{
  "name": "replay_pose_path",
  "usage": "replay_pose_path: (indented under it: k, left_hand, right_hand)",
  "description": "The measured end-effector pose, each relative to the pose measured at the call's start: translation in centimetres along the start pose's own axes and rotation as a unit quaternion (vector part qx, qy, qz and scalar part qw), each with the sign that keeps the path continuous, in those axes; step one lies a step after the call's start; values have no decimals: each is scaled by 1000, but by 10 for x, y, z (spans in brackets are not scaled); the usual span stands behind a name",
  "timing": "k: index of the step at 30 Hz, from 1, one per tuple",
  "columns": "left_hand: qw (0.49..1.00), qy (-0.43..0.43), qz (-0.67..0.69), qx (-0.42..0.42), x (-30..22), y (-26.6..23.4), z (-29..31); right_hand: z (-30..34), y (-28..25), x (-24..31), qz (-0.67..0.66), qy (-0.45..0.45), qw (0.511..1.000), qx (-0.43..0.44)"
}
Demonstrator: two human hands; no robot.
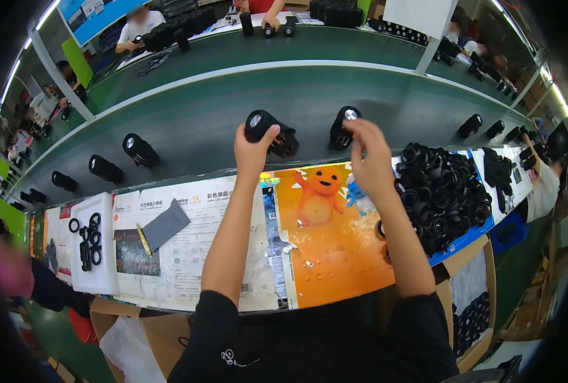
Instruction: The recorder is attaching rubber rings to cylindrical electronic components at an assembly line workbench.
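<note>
My left hand point(253, 151) is wrapped round the side of a black cylinder point(258, 126) with a silver disc on its end. Another dark part point(284, 143) shows close against its right side; whether the two are joined I cannot tell. To the right, my right hand point(371, 153) has its bent fingers on the upper end of a second black cylinder point(339, 136), which also bears a silver disc. Both cylinders are over the dark green conveyor belt point(197, 131), just beyond the worktable.
Several black cylinders point(140, 149) stand along the belt at left. The worktable point(194, 255) carries a grey cloth point(166, 226), a yellow pen-like tool point(144, 240) and a white foam tray point(105, 274) with black rings. At right lies a heap of black ring-shaped parts point(440, 198). Co-workers sit opposite.
</note>
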State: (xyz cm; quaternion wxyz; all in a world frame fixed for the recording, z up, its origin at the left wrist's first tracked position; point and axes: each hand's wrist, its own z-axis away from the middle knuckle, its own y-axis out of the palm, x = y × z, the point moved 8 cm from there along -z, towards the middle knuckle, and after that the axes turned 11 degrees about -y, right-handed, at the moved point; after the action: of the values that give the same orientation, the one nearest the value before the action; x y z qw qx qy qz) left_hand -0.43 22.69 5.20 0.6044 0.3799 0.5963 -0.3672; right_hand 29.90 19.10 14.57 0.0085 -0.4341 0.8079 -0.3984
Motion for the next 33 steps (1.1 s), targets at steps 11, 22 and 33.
replay_pose_path:
  k: [11,22,33]
  left_hand:
    - [909,-134,350,181,56,-13,148]
    - [878,-134,396,232,42,-17,149]
    - [895,-74,417,142,46,-30,140]
  right_hand:
    - [125,79,109,-196,102,975,10]
    - [153,104,117,-360,171,917,26]
    - [137,85,129,-233,83,969,2]
